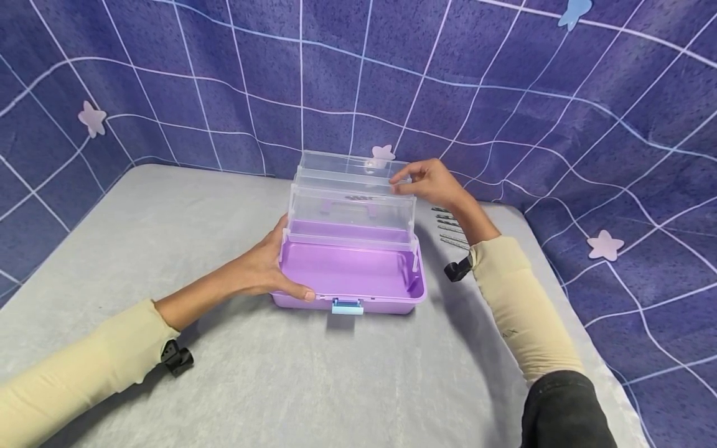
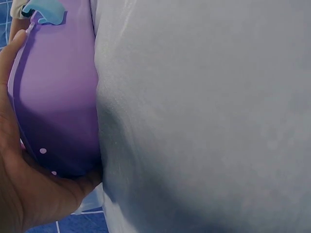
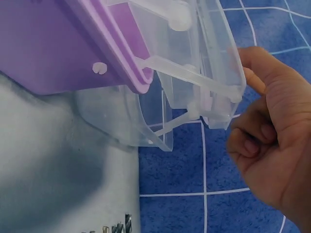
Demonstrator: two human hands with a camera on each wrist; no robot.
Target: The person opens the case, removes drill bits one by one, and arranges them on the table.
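Note:
A purple toolbox (image 1: 350, 306) with a light blue latch (image 1: 347, 307) stands with its clear cantilever trays (image 1: 386, 214) raised toward the back. My left hand (image 1: 263, 264) grips the box's front left corner, thumb along the front rim and fingers round the side. My right hand (image 1: 428, 183) is at the right end of the top tray, index finger and thumb reaching over its edge, their tips apart. In the right wrist view, the other fingers (image 3: 250, 145) are curled, with nothing visible in them. A few drill bits (image 1: 361, 198) show through the clear plastic.
Several metal drill bits (image 1: 450, 227) lie in a row on the grey table (image 1: 224, 373), right of the box beneath my right forearm. A blue gridded cloth (image 1: 235, 81) with star shapes rises behind the table and at both sides.

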